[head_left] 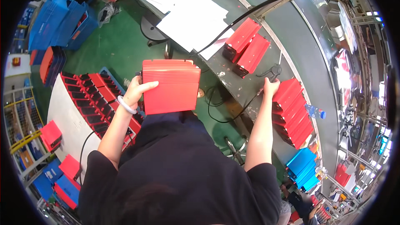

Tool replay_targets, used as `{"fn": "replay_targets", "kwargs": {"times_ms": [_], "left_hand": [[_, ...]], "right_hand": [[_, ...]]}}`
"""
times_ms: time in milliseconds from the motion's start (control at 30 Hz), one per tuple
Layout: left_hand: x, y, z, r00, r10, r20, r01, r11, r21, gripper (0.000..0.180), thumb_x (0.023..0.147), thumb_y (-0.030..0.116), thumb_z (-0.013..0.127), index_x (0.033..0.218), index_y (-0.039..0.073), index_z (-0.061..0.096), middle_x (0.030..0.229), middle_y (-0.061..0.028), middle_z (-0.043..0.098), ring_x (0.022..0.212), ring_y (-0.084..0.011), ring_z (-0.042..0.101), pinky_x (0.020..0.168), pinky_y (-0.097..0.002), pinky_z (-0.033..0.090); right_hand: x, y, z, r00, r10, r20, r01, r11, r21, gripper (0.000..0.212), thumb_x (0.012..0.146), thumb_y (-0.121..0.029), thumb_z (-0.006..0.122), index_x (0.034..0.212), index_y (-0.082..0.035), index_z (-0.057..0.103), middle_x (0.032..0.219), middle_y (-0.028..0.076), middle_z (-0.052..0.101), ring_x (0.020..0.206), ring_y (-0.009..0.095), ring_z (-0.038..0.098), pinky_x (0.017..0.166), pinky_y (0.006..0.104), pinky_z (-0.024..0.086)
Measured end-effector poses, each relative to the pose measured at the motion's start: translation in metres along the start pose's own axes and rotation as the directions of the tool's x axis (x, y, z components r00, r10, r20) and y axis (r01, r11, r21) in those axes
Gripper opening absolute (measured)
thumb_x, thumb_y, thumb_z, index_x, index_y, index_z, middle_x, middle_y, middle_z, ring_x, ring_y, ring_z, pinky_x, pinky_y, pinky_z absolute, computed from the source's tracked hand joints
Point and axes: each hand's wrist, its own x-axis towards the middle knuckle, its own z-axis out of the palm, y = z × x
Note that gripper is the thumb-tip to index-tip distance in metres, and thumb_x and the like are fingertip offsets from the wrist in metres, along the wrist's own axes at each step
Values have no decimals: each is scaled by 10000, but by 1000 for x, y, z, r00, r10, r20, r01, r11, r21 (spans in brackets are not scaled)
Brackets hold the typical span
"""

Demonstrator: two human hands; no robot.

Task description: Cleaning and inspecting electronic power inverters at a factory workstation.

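My left hand (134, 93) grips a red box-shaped metal housing (171, 91) by its left side, thumb lying on the ribbed face. The housing is held up in front of my body, above the floor. Over at the bench, my right hand (271, 88) is closed at the end of a black cable (251, 100), which loops down past the bench edge. A black clip-like tool (273, 71) lies just beyond its fingertips; whether they touch it I cannot tell. Right beside this hand stands a row of red housings (291, 114).
Two more red housings (246, 46) and white papers (189, 18) lie on the bench (233, 77). Blue housings (302, 168) and a plastic bottle (315, 111) are on the right. To the left, a white-topped table (68, 118) carries several red-and-black units. A stool (152, 29) stands behind.
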Motion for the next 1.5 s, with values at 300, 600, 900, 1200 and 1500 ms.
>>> {"fn": "replay_targets", "kwargs": {"times_ms": [300, 600, 900, 1200, 1500], "left_hand": [[10, -42, -45, 987, 44, -153, -52, 998, -48, 424, 754, 227, 726, 1068, -37, 616, 1028, -102, 654, 934, -172, 616, 874, -287, 448], [-2, -83, -91, 962, 59, -268, -46, 997, 54, 418, 743, 183, 743, 1084, -27, 619, 1023, -104, 661, 908, -171, 633, 828, -299, 485], [-15, -100, -106, 944, 71, -323, -59, 997, 47, 417, 718, 128, 766, 1086, 3, 615, 1022, -91, 664, 914, -168, 633, 842, -300, 488], [-6, -107, -94, 950, 187, -249, -114, 953, 281, 690, 624, 142, 848, 1213, 14, 512, 1190, -97, 589, 1095, -182, 552, 973, -320, 419], [0, -122, -90, 940, 214, -264, -19, 809, 588, 919, 557, 345, 871, 1290, -13, 448, 1216, -158, 570, 1150, -241, 534, 1011, -323, 386]], "right_hand": [[-144, -116, -88, 557, -281, 781, -397, 736, 548, 529, 691, -62, 642, 1202, -6, 516, 1010, 77, 637, 889, 140, 549, 701, 257, 436], [-235, -163, -33, 59, -4, 998, 472, 881, -25, 305, 825, -346, 592, 838, -47, 650, 763, 91, 676, 772, 217, 653, 721, 331, 475], [-249, -161, -14, 109, 73, 991, 470, 875, -117, 292, 820, -345, 596, 779, -58, 637, 697, 56, 645, 710, 198, 626, 700, 316, 462], [-247, -160, -19, -125, 55, 991, 468, 884, 10, 300, 812, -347, 599, 892, -63, 655, 765, 65, 694, 830, 211, 665, 773, 324, 487], [-243, -156, -22, -127, -44, 991, 337, 938, 84, 281, 818, -314, 609, 888, -46, 652, 749, 72, 684, 758, 200, 668, 733, 331, 496]]}}
